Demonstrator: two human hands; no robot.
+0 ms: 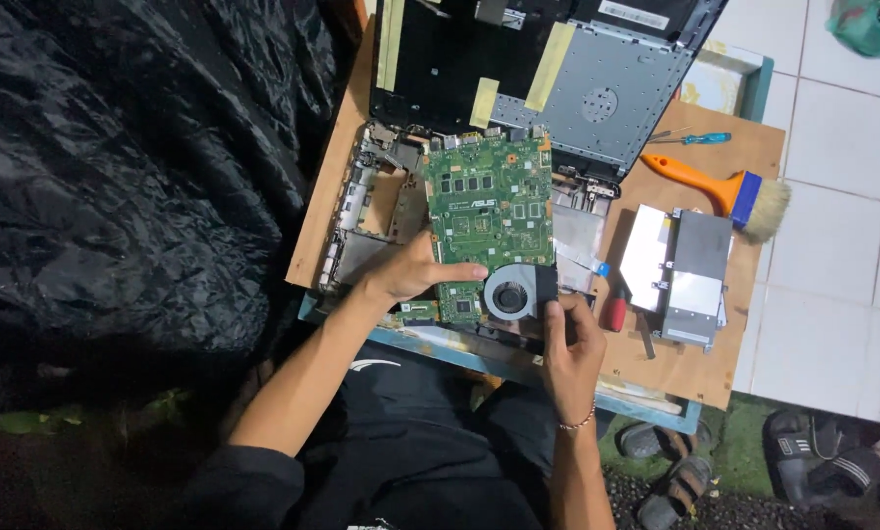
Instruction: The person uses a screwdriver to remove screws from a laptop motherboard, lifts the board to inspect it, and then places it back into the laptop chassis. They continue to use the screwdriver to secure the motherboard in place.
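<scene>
Both hands — left hand (410, 275), right hand (569, 339) — on green motherboard (489, 211), beside its cooling fan (513, 291).

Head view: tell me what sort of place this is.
Probably a makeshift home repair spot: a small wooden table on white floor tiles, sandals beside it, a green laptop circuit board under both hands.

A small white rectangular label (633, 14) sits on the dark laptop base (646, 25) — top edge.
</scene>
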